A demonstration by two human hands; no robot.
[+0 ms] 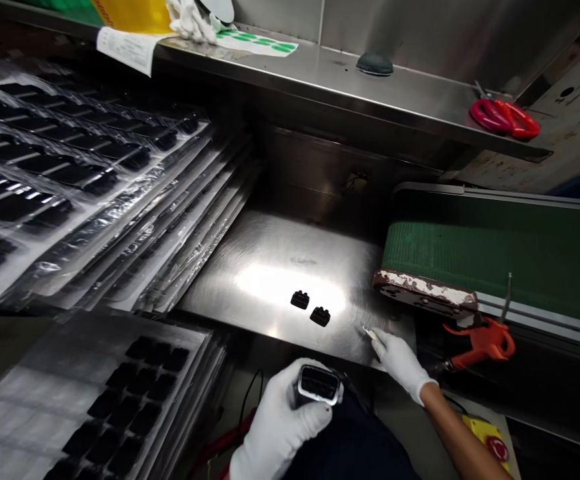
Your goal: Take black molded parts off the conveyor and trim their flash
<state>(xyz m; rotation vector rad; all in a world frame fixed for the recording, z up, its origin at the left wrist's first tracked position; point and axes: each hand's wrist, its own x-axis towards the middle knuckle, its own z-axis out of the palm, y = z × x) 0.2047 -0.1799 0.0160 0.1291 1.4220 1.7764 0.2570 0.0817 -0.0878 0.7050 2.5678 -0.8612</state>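
My left hand (290,417), in a white glove, is closed around a small black rectangular part (319,383) with a shiny silver rim, its hollow side facing up. My right hand (400,360), also gloved in white, rests at the front edge of the steel worktop (250,300). Its fingers pinch a small, thin, pale tool (371,333) whose exact kind I cannot make out. Two small black plastic pieces (300,299) (320,316) lie on the steel between the hands, a little farther back.
Stacked clear trays (135,227) of black parts stand left, with another tray stack (170,320) below. A green conveyor belt (500,247) runs right; an orange air gun (485,347) hangs beside it. The shelf (320,73) holds red-handled scissors (505,119) and white gloves (190,21).
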